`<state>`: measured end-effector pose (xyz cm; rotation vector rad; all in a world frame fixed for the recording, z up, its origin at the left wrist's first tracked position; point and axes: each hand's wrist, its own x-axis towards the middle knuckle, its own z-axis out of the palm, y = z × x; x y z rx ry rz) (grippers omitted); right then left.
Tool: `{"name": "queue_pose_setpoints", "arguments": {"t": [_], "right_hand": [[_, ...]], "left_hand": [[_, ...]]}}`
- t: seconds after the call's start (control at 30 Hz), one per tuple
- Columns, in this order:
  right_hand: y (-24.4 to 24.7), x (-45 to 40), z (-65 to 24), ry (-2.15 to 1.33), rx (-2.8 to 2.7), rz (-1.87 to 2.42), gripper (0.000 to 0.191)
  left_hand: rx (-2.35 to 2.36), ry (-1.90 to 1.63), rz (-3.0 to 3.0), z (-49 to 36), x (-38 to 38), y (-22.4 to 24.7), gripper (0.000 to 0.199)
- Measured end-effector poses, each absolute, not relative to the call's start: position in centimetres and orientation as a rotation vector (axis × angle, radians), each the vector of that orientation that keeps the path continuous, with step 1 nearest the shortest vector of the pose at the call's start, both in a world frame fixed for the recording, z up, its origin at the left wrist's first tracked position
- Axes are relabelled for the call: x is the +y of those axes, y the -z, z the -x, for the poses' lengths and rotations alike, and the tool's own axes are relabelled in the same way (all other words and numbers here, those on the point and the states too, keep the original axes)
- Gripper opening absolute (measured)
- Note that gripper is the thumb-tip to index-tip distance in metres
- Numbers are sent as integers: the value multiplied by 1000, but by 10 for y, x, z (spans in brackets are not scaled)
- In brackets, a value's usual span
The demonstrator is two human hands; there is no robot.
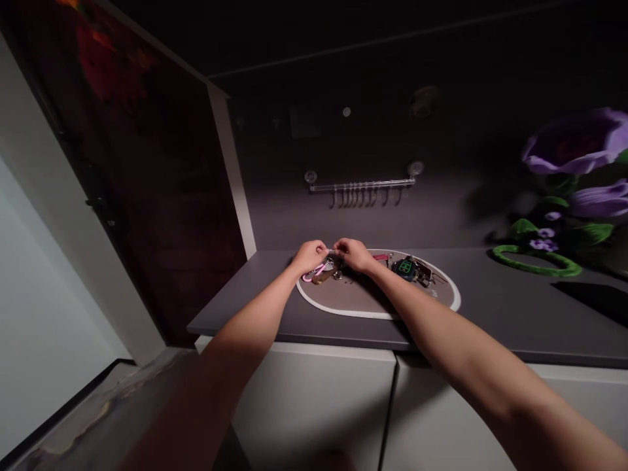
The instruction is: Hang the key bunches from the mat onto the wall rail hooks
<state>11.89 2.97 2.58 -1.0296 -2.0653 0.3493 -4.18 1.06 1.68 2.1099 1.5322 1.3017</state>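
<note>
Over the left part of an oval mat [338, 310] with a white rim, my left hand [311, 256] and my right hand [354, 254] are close together. Fingertips of both hands are pinched around a small, pale item [330, 251] too small to name. Just below them lies a bunch of what look like keys [330, 265], with a pink loop [314, 273] beside my left hand. To the right of my right hand, on the mat, are a red strip-like item [381, 258], a dark round item with green marks [405, 267] and a small metallic item [424, 273].
The mat rests on a dark grey counter [255, 307] above white cabinet doors [314, 392]. A clear rail with several hooks [363, 186] is fixed to the wall. Purple artificial flowers [579, 150] and a green ring [537, 265] stand at right. A dark door [161, 196] is at left.
</note>
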Motion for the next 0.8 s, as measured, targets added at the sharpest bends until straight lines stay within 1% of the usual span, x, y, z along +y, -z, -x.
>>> {"name": "queue_pose_setpoints", "arguments": {"t": [0.17, 0.23, 0.53, 0.8], "right_hand": [[-22, 30, -122, -192, -2230, 1118, 14], [-23, 29, -122, -154, -2259, 1158, 15], [-26, 21, -117, -84, -2302, 1226, 23], [-24, 23, -116, -76, -2299, 1209, 20]], "left_hand": [[1612, -1036, -2205, 42, 7, -13, 26], [1641, -967, -2203, 41, 5, -13, 30], [1548, -1082, -1962, 40, 9, -8, 17], [1337, -1307, -1703, 41, 11, -14, 11]]}}
